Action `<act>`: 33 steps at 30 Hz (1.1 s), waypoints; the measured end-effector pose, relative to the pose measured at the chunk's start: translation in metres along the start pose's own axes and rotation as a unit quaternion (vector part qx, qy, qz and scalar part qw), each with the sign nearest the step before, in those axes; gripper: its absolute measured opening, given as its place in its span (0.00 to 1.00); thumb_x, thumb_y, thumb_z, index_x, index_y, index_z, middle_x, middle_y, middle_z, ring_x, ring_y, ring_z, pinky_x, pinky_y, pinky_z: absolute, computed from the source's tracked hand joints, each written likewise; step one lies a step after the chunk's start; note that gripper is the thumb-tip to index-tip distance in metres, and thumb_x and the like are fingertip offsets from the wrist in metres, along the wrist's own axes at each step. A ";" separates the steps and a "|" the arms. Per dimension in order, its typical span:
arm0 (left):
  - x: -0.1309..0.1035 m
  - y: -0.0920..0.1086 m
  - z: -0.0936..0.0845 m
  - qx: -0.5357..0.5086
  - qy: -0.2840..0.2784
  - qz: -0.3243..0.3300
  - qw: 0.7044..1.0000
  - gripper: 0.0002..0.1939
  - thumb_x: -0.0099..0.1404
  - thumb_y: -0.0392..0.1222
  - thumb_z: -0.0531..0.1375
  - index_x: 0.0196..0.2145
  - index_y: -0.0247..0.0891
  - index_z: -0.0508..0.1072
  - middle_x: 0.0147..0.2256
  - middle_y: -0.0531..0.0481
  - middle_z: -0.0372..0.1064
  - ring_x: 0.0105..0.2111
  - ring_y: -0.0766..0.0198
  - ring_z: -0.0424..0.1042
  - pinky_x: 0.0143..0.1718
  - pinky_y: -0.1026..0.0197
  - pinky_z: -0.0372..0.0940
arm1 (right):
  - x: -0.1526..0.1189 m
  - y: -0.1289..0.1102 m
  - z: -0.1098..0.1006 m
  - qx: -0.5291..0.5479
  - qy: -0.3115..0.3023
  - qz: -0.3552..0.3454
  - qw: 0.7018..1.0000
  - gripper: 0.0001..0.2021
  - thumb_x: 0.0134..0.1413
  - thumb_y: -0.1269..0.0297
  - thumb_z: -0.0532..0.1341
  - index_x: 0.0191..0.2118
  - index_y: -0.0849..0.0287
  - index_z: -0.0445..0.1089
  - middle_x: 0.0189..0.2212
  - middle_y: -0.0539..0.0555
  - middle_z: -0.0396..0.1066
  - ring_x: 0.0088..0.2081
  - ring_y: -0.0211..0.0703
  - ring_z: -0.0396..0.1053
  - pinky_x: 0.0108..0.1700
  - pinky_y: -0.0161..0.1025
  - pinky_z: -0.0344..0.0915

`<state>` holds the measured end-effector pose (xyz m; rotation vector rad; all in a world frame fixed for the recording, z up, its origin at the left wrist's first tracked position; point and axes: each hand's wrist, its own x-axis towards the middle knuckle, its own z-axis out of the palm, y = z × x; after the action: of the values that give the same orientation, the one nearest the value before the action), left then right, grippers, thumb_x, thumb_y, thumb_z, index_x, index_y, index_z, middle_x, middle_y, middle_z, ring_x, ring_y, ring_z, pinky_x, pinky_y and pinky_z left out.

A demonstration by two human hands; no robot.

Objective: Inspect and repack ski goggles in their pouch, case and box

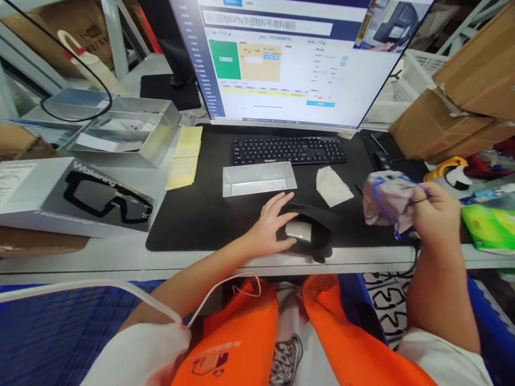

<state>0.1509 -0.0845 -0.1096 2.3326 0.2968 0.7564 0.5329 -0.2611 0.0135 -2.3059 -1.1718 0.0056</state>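
One grey box printed with goggles (108,190) stands at the left of the desk (116,249), then yellow paper (185,158), then a black mat (189,220) carrying a shallow white tray (259,182). In front of the tray, the left hand (271,228) has its grip spread, thumb and fingers parted beside a pale packet (300,231) lying at a dark pouch (316,213); whether they touch it I cannot tell. The pouch reaches the desk's front edge, so a catching forearm could drag it off, packet too. A white wrapper (333,186) lies beyond the pouch. Further right, the right hand (436,214) pinches a lilac bundle (386,198) by one end, apparently above the mat; a slackened grip could drop it, and an outward swing could knock the green pack (488,228).
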 end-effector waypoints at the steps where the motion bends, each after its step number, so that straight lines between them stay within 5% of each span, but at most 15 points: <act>1: 0.001 0.002 -0.002 0.006 -0.015 -0.005 1.000 0.30 0.71 0.49 0.71 0.68 0.44 0.77 0.82 0.31 0.51 0.82 0.28 0.48 0.78 0.19 0.52 | 0.000 0.003 0.004 -0.010 0.001 0.015 1.000 0.24 0.75 0.39 0.56 0.38 0.53 0.76 0.31 0.63 0.77 0.34 0.55 0.73 0.39 0.49 0.66; 8: 0.001 0.008 -0.009 0.020 -0.048 -0.017 0.998 0.25 0.74 0.50 0.67 0.66 0.44 0.82 0.83 0.34 0.49 0.82 0.29 0.49 0.78 0.23 0.54 | 0.017 0.015 0.037 -0.219 -0.039 0.072 0.972 0.22 0.76 0.51 0.54 0.48 0.59 0.82 0.42 0.70 0.84 0.41 0.62 0.79 0.44 0.50 0.67; 14: 0.001 0.006 -0.010 0.033 -0.055 -0.023 0.998 0.25 0.74 0.50 0.68 0.66 0.46 0.82 0.82 0.35 0.51 0.81 0.30 0.50 0.78 0.24 0.57 | 0.025 -0.036 0.063 -0.251 -0.099 0.025 0.963 0.26 0.77 0.51 0.58 0.68 0.61 0.77 0.49 0.70 0.86 0.50 0.66 0.83 0.49 0.49 0.72; 19: 0.001 0.004 -0.012 0.037 -0.055 -0.015 0.998 0.25 0.74 0.51 0.69 0.66 0.45 0.82 0.82 0.34 0.51 0.81 0.30 0.52 0.77 0.23 0.58 | 0.049 -0.090 0.103 -0.290 -0.247 -0.033 0.924 0.22 0.79 0.57 0.57 0.64 0.63 0.82 0.56 0.73 0.84 0.59 0.62 0.82 0.58 0.48 0.72; 24: 0.002 0.004 -0.010 0.031 -0.050 -0.020 0.998 0.28 0.75 0.55 0.68 0.66 0.40 0.79 0.82 0.28 0.50 0.81 0.31 0.52 0.77 0.25 0.58 | 0.077 -0.100 0.126 -0.318 -0.312 -0.038 0.895 0.18 0.75 0.65 0.61 0.58 0.68 0.85 0.58 0.76 0.83 0.60 0.63 0.82 0.57 0.48 0.73; 27: 0.001 0.005 -0.006 0.007 -0.034 -0.028 0.999 0.26 0.76 0.55 0.68 0.64 0.37 0.79 0.82 0.25 0.48 0.82 0.30 0.51 0.77 0.23 0.57 | 0.072 -0.096 0.110 -0.263 -0.237 -0.068 0.933 0.19 0.76 0.62 0.59 0.59 0.65 0.84 0.54 0.72 0.85 0.58 0.64 0.83 0.57 0.49 0.73; 31: 0.001 0.005 0.002 -0.036 -0.009 -0.047 0.998 0.26 0.74 0.56 0.70 0.61 0.40 0.80 0.82 0.27 0.48 0.82 0.31 0.49 0.78 0.22 0.55 | 0.032 -0.097 0.050 -0.067 -0.101 -0.109 0.987 0.22 0.78 0.54 0.56 0.59 0.56 0.84 0.50 0.63 0.87 0.51 0.59 0.84 0.53 0.47 0.75; 33: 0.001 0.004 0.006 -0.051 -0.001 -0.051 0.997 0.26 0.73 0.57 0.71 0.60 0.40 0.79 0.82 0.27 0.48 0.82 0.31 0.49 0.78 0.23 0.55 | 0.002 -0.104 0.022 0.005 -0.176 -0.143 0.974 0.23 0.79 0.48 0.55 0.53 0.52 0.86 0.40 0.58 0.87 0.40 0.56 0.83 0.43 0.45 0.74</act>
<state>0.1553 -0.0898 -0.1099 2.2041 0.3643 0.7023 0.4512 -0.2003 0.0443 -2.1608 -1.6684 0.3252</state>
